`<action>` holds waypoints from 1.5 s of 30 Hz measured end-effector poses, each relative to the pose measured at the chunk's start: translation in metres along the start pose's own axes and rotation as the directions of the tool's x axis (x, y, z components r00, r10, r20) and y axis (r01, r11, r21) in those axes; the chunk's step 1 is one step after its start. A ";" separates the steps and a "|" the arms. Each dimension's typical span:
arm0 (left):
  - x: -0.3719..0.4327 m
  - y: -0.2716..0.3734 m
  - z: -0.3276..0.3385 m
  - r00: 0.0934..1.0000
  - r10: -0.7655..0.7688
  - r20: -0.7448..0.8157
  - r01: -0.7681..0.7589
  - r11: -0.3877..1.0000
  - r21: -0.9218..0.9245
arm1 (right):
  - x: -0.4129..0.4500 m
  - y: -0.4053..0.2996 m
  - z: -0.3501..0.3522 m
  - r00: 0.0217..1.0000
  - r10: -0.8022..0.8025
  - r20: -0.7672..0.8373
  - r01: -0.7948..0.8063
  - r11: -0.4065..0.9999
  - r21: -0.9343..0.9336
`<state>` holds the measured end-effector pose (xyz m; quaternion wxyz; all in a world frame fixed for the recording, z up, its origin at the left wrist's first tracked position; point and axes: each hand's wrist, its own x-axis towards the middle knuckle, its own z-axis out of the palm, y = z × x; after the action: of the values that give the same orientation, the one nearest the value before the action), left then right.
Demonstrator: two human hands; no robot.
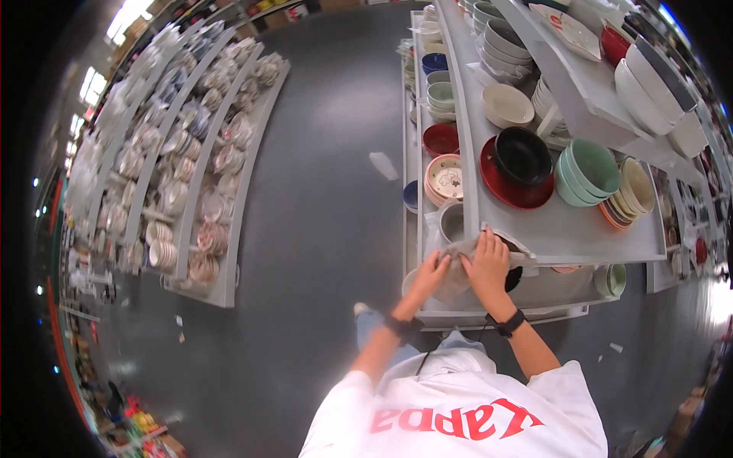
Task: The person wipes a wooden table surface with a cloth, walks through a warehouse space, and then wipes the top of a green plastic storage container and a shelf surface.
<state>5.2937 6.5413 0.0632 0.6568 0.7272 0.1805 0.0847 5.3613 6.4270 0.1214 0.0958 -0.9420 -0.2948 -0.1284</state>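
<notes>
Both hands hold a crumpled greyish-beige cloth [456,273] at the front corner of a white shelf unit [578,243]. My left hand [430,279] pinches its left side, and my right hand [488,264] grips its upper right part beside the shelf edge. Just beyond the cloth, a grey bowl [452,222] sits in plastic wrap on the lower shelf. Part of a black dish [513,279] shows right of my right hand. On the shelf above stand a black bowl [522,156] on a red plate [493,186], stacked mint-green bowls [590,172] and cream bowls [634,186].
Pink-rimmed bowls [444,176] and a red bowl [441,139] line the lower shelf. White bowls [653,86] stand on the upper shelf at right. Across the grey floor [320,172], another rack [243,189] holds plastic-wrapped dishes. A white scrap [383,165] lies in the aisle.
</notes>
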 end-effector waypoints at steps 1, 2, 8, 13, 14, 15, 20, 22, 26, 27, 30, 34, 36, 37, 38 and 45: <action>0.001 0.008 -0.001 0.996 -0.039 0.080 0.044 0.997 -0.066 | -0.003 0.000 -0.001 1.000 0.027 -0.009 -0.027 1.000 -0.011; -0.002 0.016 -0.001 0.977 -0.140 0.164 0.149 0.988 -0.044 | -0.008 0.001 -0.001 0.994 0.106 0.005 -0.105 0.993 -0.055; 0.010 0.025 0.009 0.893 -0.064 0.445 0.107 0.992 -0.073 | -0.001 0.004 -0.009 0.932 0.363 0.003 -0.347 0.895 -0.281; 0.036 0.033 0.020 0.816 -0.041 0.577 -0.025 0.994 0.105 | 0.009 0.020 -0.017 0.911 0.412 -0.007 -0.393 0.865 -0.311; 0.036 0.031 0.021 0.804 -0.033 0.593 -0.017 0.997 0.079 | 0.003 0.024 -0.018 0.908 0.419 -0.004 -0.395 0.853 -0.341; 0.041 0.024 0.024 0.798 -0.002 0.603 -0.041 0.997 0.058 | 0.003 0.028 -0.019 0.924 0.382 -0.004 -0.367 0.886 -0.283; 0.037 -0.008 0.020 0.827 0.188 0.530 -0.178 0.981 -0.070 | 0.006 0.025 -0.023 0.953 0.301 0.037 -0.296 0.950 -0.102; 0.034 0.012 0.007 0.802 0.140 0.580 -0.151 0.988 -0.029 | 0.008 0.031 -0.023 0.954 0.297 0.046 -0.293 0.953 -0.071; 0.051 0.012 -0.001 0.736 0.113 0.668 -0.180 0.983 0.032 | 0.001 0.036 -0.023 0.949 0.314 0.019 -0.313 0.949 -0.021; 0.059 0.013 -0.004 0.690 0.113 0.714 -0.200 0.979 0.037 | 0.003 0.034 -0.022 0.947 0.321 0.009 -0.321 0.947 -0.022; 0.078 0.016 -0.019 0.663 0.145 0.734 -0.215 0.977 0.001 | 0.012 0.027 -0.020 0.933 0.358 -0.022 -0.358 0.933 -0.014; 0.103 0.037 -0.037 0.599 0.044 0.799 -0.118 0.992 0.034 | 0.026 0.006 -0.028 0.896 0.438 -0.080 -0.444 0.891 -0.094; 0.112 0.035 -0.047 0.531 0.118 0.839 -0.198 0.980 -0.012 | 0.015 -0.002 -0.023 0.904 0.398 -0.156 -0.417 0.902 -0.112; 0.112 0.037 -0.051 0.461 0.192 0.867 -0.238 0.967 -0.087 | 0.008 -0.008 -0.023 0.917 0.345 -0.202 -0.378 0.912 -0.161; 0.119 0.040 -0.053 0.471 0.168 0.866 -0.230 0.971 -0.063 | 0.010 -0.012 -0.022 0.918 0.349 -0.190 -0.377 0.916 -0.138; 0.159 0.087 -0.075 0.344 0.132 0.930 -0.248 0.968 -0.046 | 0.048 -0.067 -0.033 0.774 0.513 -0.370 -0.500 0.855 0.139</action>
<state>5.4263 6.6642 0.1402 0.5914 0.6972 -0.3006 -0.2716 5.3541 6.4985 0.1745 0.1995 -0.9391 -0.0072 -0.2798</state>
